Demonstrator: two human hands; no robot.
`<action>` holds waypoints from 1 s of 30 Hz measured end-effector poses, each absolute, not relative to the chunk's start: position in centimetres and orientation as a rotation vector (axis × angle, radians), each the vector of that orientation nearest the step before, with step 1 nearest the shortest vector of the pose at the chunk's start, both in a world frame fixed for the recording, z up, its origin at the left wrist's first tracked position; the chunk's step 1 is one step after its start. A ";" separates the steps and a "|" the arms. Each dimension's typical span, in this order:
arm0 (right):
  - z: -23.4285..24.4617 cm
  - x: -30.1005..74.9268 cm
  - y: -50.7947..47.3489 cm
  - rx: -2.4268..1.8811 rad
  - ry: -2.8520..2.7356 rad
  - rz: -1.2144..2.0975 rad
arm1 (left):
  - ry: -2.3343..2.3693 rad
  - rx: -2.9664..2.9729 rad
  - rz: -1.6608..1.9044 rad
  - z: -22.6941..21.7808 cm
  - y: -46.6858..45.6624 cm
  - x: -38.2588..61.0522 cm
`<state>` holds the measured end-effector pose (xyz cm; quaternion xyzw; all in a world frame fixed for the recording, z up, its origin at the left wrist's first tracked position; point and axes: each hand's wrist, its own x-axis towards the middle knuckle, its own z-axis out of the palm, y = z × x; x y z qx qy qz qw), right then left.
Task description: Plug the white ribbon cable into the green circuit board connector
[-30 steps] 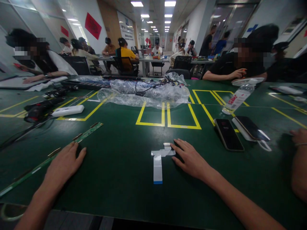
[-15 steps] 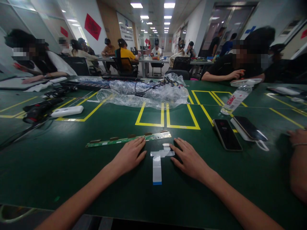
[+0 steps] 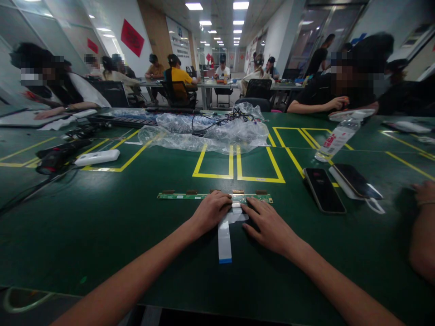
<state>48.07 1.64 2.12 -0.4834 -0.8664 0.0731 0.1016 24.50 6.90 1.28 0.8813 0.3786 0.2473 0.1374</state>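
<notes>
A long, narrow green circuit board [image 3: 185,196] with brown tabs along its far edge lies on the dark green table, roughly level. My left hand [image 3: 211,210] is closed over the board's near edge, fingers together and bent, thumb beside the cable's end. From the board's near side a white flat ribbon cable [image 3: 224,240] runs toward me, bent at an angle, with a blue tip. My right hand [image 3: 270,222] lies with fingers apart; its index fingertip is at the cable's white upper end. Whether that end is seated in the board is not visible.
Beyond the board lie yellow tape outlines and crumpled clear plastic [image 3: 217,133] with black cables. To the right are two phones [image 3: 324,190] and a tilted water bottle [image 3: 336,138]; another person's arm [image 3: 423,226] rests at the edge. A white device [image 3: 97,157] lies left.
The circuit board has shifted right and levelled out, now behind the cable's upper end. My left hand moved right with it and its fingers bent. My right hand barely moved.
</notes>
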 end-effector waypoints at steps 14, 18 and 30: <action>2.2 47.8 1.7 -1.441 -2.587 0.155 | 1.113 2.550 0.731 1.3 7.1 24.5; 2.2 47.6 1.6 -1.447 -2.606 0.110 | 1.099 2.540 0.742 1.2 7.1 24.6; 2.2 47.2 1.3 -1.425 -2.599 0.016 | 1.073 2.550 0.713 1.3 7.3 24.5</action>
